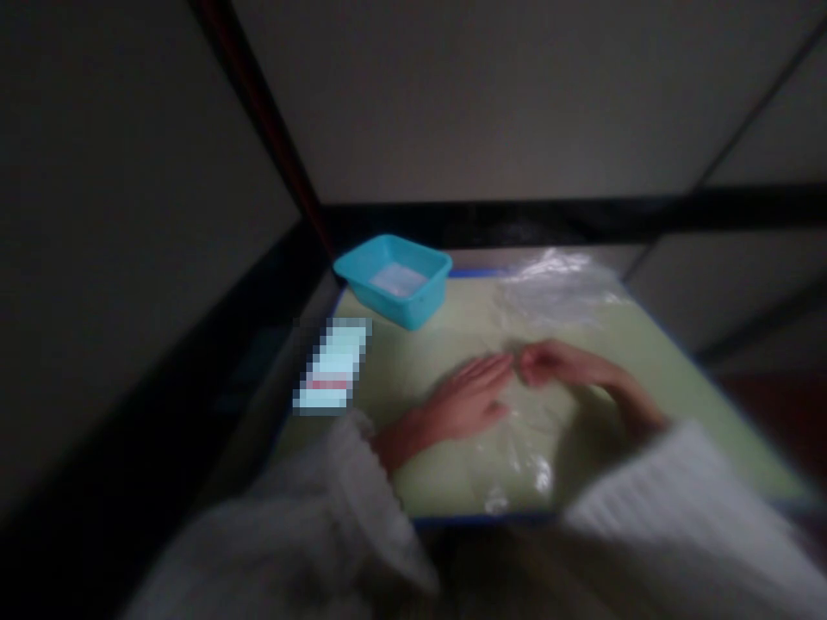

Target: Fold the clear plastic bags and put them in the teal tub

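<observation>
My left hand (462,400) lies flat with its fingers stretched out, resting on a thin clear plastic bag (517,469) spread on the yellow-green tabletop (413,482). Close to its fingertips, my right hand (552,362) has its fingers curled in over the upper part of this plastic. Whatever those curled fingers hold, if anything, is hidden and blurred. Behind the hands, toward the far right, lies a heap of crumpled clear plastic bags (562,288).
A turquoise plastic basin (413,310) with something pale inside stands at the table's far left corner. A pixelated bright rectangle (332,366) lies along the left edge. Pale walls (504,103) with a dark band stand behind the table and to its left.
</observation>
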`<state>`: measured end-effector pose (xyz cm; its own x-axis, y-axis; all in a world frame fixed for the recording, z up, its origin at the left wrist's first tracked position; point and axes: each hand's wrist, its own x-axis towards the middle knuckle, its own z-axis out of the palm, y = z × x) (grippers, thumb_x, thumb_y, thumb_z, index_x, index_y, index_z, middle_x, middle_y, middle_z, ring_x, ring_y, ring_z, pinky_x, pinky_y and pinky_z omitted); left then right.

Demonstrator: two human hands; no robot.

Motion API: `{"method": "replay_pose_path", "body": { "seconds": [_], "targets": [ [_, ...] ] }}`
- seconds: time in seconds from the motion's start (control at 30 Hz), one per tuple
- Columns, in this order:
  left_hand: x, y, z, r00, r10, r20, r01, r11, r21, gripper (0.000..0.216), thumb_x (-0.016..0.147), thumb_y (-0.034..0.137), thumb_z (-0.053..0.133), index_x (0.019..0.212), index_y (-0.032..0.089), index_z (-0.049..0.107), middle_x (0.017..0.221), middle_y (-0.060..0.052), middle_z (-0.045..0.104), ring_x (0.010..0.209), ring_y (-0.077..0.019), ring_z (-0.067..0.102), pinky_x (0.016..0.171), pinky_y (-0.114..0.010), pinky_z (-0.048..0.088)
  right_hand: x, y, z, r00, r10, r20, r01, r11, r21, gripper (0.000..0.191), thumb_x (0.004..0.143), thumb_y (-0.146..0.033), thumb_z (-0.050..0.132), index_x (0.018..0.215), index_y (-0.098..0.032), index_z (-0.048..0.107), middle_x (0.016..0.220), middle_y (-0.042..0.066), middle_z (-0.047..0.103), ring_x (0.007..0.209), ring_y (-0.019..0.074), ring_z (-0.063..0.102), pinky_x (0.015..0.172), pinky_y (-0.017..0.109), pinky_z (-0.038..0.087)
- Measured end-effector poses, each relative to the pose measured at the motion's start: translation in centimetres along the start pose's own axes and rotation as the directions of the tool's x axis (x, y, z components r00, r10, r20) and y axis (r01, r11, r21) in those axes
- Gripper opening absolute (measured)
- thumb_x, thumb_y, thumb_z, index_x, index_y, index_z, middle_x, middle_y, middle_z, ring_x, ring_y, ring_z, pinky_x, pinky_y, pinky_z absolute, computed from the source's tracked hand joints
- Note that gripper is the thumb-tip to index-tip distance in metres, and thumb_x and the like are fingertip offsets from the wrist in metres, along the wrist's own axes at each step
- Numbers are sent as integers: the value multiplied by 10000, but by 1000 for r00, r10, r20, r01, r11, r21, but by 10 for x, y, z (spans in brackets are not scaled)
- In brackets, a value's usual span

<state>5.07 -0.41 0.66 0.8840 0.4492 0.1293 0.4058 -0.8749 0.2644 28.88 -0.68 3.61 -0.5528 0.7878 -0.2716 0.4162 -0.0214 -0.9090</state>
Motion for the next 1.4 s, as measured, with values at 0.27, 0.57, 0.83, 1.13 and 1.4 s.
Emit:
{"method": "replay_pose_path", "body": {
  "seconds": [0.27, 0.57, 0.83, 1.13, 1.4],
  "targets": [
    [-5, -17, 6, 996, -67, 52, 67, 998, 4, 675, 862, 570, 467, 1405, 185, 361, 1530, -101, 228, 1425, -255, 160, 1157, -417, 142, 1, 13, -7, 995, 58, 84, -64, 995, 72, 389, 757, -516, 660, 755, -132, 599, 676, 17, 644, 617, 120, 618, 618, 270, 499],
    [-9, 5, 9, 992, 120, -44, -123, 991, -57, 572, 902, 464, 438, 1369, 141, 373, 1479, -109, 346, 1387, -206, 276, 1152, -338, 207, -8, -6, 11, 893, 57, 446, -131, 982, 136, 340, 757, -448, 702, 812, -114, 669, 789, 63, 712, 744, 149, 679, 690, 267, 519],
    [-10, -1, 15, 997, 79, 8, -79, 997, -23, 553, 908, 444, 443, 1379, 160, 377, 1507, -93, 295, 1410, -200, 215, 1165, -353, 152, 2, 4, 19, 818, 121, 562, -231, 964, 130, 431, 703, -531, 713, 788, -110, 683, 751, 51, 712, 708, 137, 683, 667, 241, 520],
    [-19, -64, 4, 982, -174, -71, 177, 984, 26, 537, 948, 468, 357, 1410, 192, 355, 1516, -88, 271, 1421, -206, 181, 1162, -415, 154, -2, 3, 15, 802, 138, 581, -259, 957, 130, 426, 748, -506, 688, 798, -83, 684, 741, 63, 707, 696, 117, 675, 660, 213, 509],
    [-17, -35, 1, 981, -144, -130, 148, 989, 21, 611, 907, 489, 426, 1382, 111, 371, 1501, -135, 292, 1414, -226, 205, 1164, -393, 179, 5, -15, 38, 720, -7, 694, -170, 968, 187, 440, 728, -496, 712, 906, -94, 697, 906, 90, 715, 848, 153, 671, 785, 260, 503]
  ]
}}
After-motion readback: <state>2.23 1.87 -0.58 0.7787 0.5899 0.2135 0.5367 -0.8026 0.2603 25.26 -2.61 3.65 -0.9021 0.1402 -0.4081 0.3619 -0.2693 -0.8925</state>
